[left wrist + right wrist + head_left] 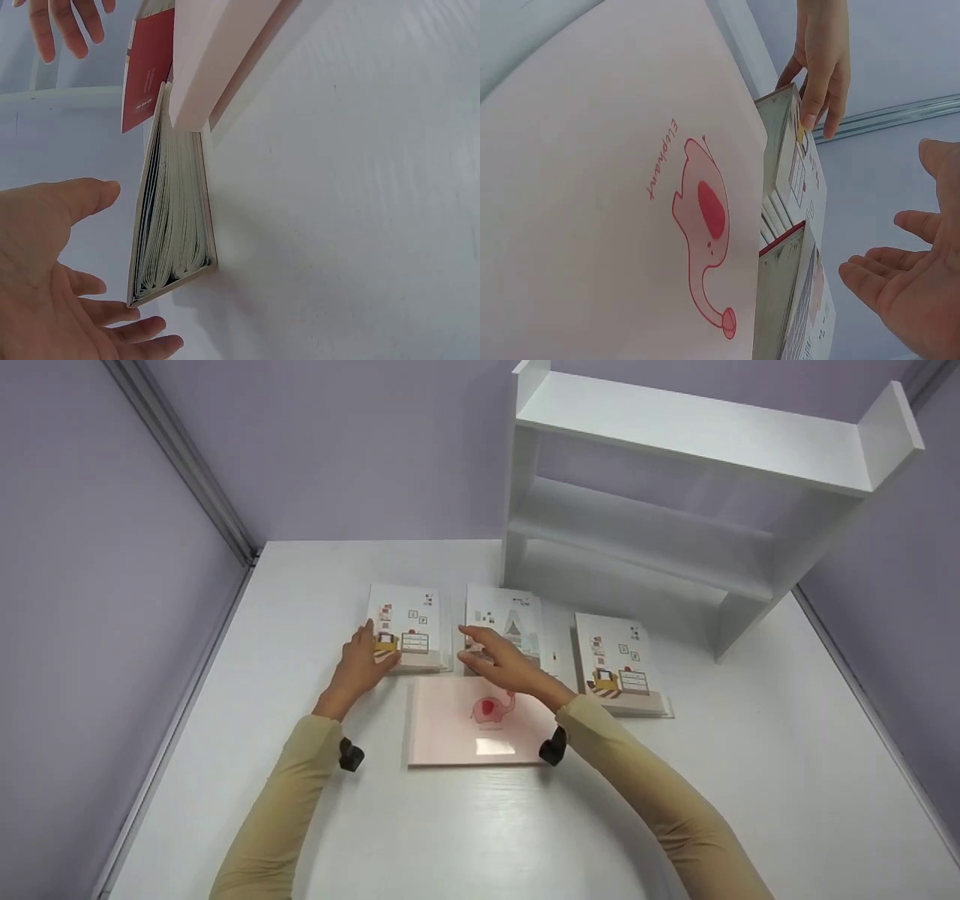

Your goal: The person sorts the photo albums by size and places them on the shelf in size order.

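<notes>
My left hand (358, 666) is at the left edge of a white album (412, 619) with a furniture drawing on its cover. Its fingers lie along that edge and its thumb spreads over the lower part; the left wrist view shows the thick page block (174, 217) beside the spread fingers. My right hand (510, 664) hovers with extended fingers over a second white album (502, 604), partly hiding its grey tent picture. Nothing is held in it. Below both lies a pink book (450, 727) with a red elephant drawing, its right part beneath my right wrist.
A third white album (619, 660), with a furniture drawing like the left one, lies to the right. Behind it stands a white shelf unit (645, 547) against the lilac wall (360, 457). Everything sits on a white table (442, 825).
</notes>
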`<state>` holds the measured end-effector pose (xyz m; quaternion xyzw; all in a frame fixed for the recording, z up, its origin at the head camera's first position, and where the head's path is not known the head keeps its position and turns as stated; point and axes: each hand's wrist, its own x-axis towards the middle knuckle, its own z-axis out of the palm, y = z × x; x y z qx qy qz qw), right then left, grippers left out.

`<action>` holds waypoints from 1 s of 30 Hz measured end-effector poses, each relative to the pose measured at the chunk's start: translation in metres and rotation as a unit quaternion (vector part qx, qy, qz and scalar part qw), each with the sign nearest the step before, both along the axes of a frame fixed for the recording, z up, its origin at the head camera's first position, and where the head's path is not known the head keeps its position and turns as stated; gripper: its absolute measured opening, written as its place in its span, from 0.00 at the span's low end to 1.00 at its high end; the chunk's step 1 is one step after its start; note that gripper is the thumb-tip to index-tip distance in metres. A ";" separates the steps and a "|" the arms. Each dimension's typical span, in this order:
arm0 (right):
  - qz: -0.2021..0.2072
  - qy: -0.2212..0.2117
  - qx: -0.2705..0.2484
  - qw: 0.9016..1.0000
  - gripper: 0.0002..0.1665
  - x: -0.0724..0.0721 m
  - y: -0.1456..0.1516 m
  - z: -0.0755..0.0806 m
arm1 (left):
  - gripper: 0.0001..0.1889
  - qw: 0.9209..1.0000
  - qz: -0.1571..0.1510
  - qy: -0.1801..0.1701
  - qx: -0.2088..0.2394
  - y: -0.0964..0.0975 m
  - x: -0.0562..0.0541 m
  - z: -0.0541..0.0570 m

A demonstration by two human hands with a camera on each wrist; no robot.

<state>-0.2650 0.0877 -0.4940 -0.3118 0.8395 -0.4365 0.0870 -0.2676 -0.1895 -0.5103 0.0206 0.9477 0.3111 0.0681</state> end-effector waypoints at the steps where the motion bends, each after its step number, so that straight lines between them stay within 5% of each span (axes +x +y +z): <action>1: 0.002 -0.004 -0.004 1.000 0.34 0.000 -0.001 -0.001 | 0.45 1.000 0.001 -0.001 -0.004 0.000 0.000 -0.001; 30: -0.002 -0.071 0.007 0.997 0.36 -0.006 -0.018 -0.011 | 0.48 0.995 0.032 -0.067 0.071 -0.006 -0.005 -0.008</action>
